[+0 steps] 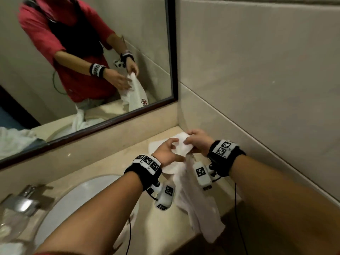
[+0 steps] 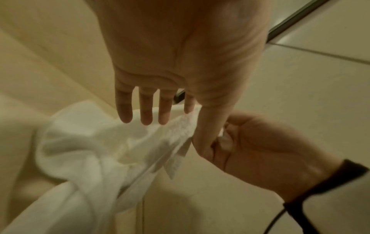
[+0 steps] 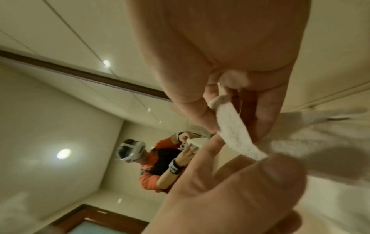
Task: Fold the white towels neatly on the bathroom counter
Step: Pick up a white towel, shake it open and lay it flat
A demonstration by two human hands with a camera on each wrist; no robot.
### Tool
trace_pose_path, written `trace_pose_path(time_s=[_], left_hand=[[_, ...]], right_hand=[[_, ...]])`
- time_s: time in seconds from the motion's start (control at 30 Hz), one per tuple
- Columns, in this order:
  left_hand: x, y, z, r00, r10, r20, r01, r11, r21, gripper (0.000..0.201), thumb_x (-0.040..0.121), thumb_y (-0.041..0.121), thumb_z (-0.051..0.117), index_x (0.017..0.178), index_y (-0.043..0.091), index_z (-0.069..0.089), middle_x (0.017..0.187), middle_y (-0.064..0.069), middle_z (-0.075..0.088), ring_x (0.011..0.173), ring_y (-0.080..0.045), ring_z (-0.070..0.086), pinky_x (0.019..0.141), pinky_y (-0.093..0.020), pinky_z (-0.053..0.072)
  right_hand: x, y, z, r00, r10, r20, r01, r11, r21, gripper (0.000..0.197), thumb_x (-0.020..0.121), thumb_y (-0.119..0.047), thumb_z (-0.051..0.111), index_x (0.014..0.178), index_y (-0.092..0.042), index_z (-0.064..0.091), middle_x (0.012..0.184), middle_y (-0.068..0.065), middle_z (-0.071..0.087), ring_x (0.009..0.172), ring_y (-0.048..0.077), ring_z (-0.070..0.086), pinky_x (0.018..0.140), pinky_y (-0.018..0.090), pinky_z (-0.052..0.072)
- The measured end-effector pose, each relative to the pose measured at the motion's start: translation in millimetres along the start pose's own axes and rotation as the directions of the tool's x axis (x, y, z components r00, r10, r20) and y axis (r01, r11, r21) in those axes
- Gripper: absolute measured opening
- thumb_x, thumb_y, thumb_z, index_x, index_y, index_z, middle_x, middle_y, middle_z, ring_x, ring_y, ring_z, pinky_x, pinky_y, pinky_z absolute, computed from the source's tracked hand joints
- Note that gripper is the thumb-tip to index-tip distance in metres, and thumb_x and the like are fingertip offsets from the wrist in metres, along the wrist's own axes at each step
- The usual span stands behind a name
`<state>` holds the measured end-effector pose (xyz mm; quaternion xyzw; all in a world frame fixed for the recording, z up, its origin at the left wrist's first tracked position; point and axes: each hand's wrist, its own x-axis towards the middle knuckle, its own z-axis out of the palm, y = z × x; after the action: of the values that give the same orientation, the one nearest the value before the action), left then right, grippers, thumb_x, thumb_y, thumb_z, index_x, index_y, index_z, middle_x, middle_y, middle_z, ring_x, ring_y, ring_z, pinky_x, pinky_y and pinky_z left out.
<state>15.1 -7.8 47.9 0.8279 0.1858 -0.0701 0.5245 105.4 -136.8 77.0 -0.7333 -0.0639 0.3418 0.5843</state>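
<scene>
A white towel (image 1: 196,197) lies bunched in the counter's back right corner, and its long tail hangs over the front edge. My right hand (image 1: 197,142) pinches the towel's upper edge between thumb and fingers; the right wrist view shows the hemmed edge (image 3: 236,134) running through that pinch (image 3: 230,120). My left hand (image 1: 168,150) is just left of it. In the left wrist view its fingers (image 2: 146,114) are straight above the towel (image 2: 96,142), and the thumb lies along the edge, touching the right hand (image 2: 256,142).
A white sink basin (image 1: 82,196) with a chrome faucet (image 1: 27,197) is set in the beige counter (image 1: 165,227) at the left. More white cloth (image 1: 135,212) drapes near the basin rim. A framed mirror (image 1: 171,52) stands behind, and a tiled wall (image 1: 257,80) closes the right side.
</scene>
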Motion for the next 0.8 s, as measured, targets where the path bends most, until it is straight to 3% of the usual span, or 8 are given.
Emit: trace_pose_path(time_s=[0.1,0.17,0.27,0.37,0.53,0.67,0.73,0.8], left_hand=[[-18,41,-8,0.986,0.165,0.017,-0.162,0.98,-0.12,0.059,0.072,-0.011,0.076,0.113,0.02,0.046,0.095,0.001,0.058,0.077,0.0,0.063,0.067,-0.017,0.053],[-25,65,-13,0.963,0.257,-0.084,-0.267,0.951,-0.155,0.057,0.069,-0.006,0.077,0.107,0.022,0.045,0.097,-0.004,0.06,0.081,-0.003,0.063,0.071,-0.025,0.054],[-34,97,-27,0.872,0.431,-0.234,-0.461,0.883,-0.091,0.035,0.074,0.001,0.065,0.092,0.029,0.053,0.086,-0.006,0.064,0.071,0.001,0.06,0.067,-0.027,0.053],[-45,124,-46,0.809,0.529,-0.257,-0.57,0.812,-0.125,0.032,0.076,0.004,0.062,0.095,0.029,0.061,0.093,-0.012,0.066,0.082,-0.016,0.058,0.071,-0.03,0.051],[-40,142,-67,0.873,0.423,-0.244,-0.481,0.83,-0.282,0.029,0.087,0.011,0.064,0.115,0.019,0.066,0.102,-0.006,0.071,0.09,-0.017,0.065,0.071,-0.026,0.051],[-35,153,-80,0.911,0.231,-0.342,-0.376,0.805,-0.458,0.019,0.099,0.007,0.049,0.113,0.009,0.061,0.095,-0.011,0.07,0.079,-0.019,0.067,0.066,-0.028,0.055],[-36,158,-85,0.921,0.223,-0.321,-0.362,0.795,-0.487,0.013,0.1,0.011,0.049,0.103,0.012,0.061,0.088,-0.008,0.069,0.077,-0.018,0.067,0.069,-0.03,0.056],[-34,160,-91,0.929,0.196,-0.315,-0.337,0.801,-0.494,0.013,0.1,0.017,0.05,0.094,0.015,0.062,0.086,-0.009,0.068,0.083,-0.023,0.065,0.082,-0.038,0.053]], right_hand=[[-20,-42,10,0.992,-0.127,0.007,0.127,0.991,0.045,0.035,0.084,0.01,0.058,0.108,-0.015,0.052,0.078,0.011,0.059,0.061,0.023,0.059,0.041,0.026,0.049],[-31,-68,15,0.979,-0.2,0.03,0.198,0.978,0.063,0.032,0.086,0.008,0.059,0.109,-0.014,0.055,0.076,0.011,0.059,0.06,0.023,0.056,0.044,0.027,0.048],[-50,-101,17,0.94,-0.332,0.073,0.327,0.942,0.073,0.027,0.086,0.009,0.058,0.108,-0.006,0.061,0.079,0.011,0.061,0.065,0.02,0.059,0.056,0.027,0.051],[-68,-127,9,0.888,-0.446,0.109,0.423,0.887,0.185,0.027,0.087,0.01,0.056,0.106,-0.008,0.062,0.087,0.011,0.062,0.073,0.019,0.063,0.062,0.026,0.056],[-75,-139,-8,0.822,-0.569,0.036,0.559,0.817,0.143,0.053,0.078,0.012,0.065,0.124,-0.012,0.052,0.086,0.004,0.055,0.075,0.015,0.055,0.068,0.03,0.05],[-72,-129,-19,0.759,-0.611,0.223,0.646,0.666,-0.374,0.091,0.064,-0.009,0.086,0.14,-0.017,0.039,0.113,-0.007,0.052,0.095,0.004,0.054,0.085,0.014,0.044],[-64,-123,-19,0.718,-0.641,0.271,0.676,0.551,-0.489,0.081,0.069,-0.011,0.084,0.14,-0.015,0.045,0.117,-0.008,0.057,0.096,-0.002,0.056,0.087,0.015,0.043],[-61,-127,-21,0.718,-0.676,0.165,0.666,0.6,-0.443,0.035,0.084,-0.01,0.071,0.118,-0.009,0.064,0.098,-0.002,0.068,0.083,0.004,0.062,0.077,0.021,0.048]])
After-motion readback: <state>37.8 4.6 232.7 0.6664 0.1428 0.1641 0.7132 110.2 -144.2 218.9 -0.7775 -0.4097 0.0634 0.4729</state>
